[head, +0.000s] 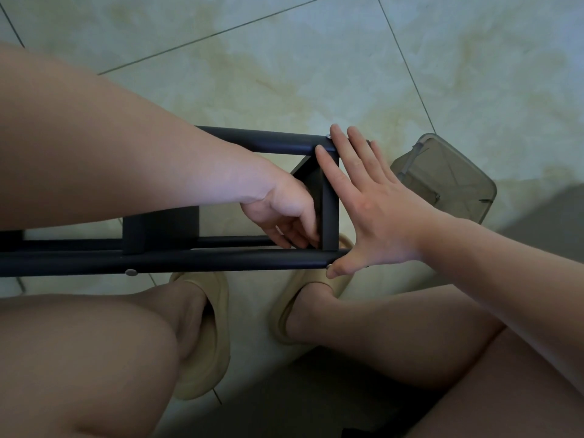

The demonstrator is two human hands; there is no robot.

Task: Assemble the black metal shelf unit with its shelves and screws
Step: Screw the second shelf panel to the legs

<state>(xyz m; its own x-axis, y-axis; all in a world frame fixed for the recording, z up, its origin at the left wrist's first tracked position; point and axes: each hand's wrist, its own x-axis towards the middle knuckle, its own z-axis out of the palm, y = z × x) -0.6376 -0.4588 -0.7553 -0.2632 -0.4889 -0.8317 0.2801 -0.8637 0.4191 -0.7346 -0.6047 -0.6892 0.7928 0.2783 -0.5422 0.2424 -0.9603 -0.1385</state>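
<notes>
1. Well left of both hands, a screw head sits in the near tube of the black shelf frame, which lies on its side on the floor
2. The left hand reaches inside the frame, fingers curled down into the corner where the end plate meets the near tube. Whether they pinch a screw or nut, I cannot tell
3. Just right of it, the right hand lies flat and spread on the plate's outer face, grasping nothing, thumb beside a second screw
4. This looks like fastening the end corner. Next, the plate needs holding steady while the fastener is turned home
5. Beyond the right hand's knuckles stands a clear plastic box
</notes>
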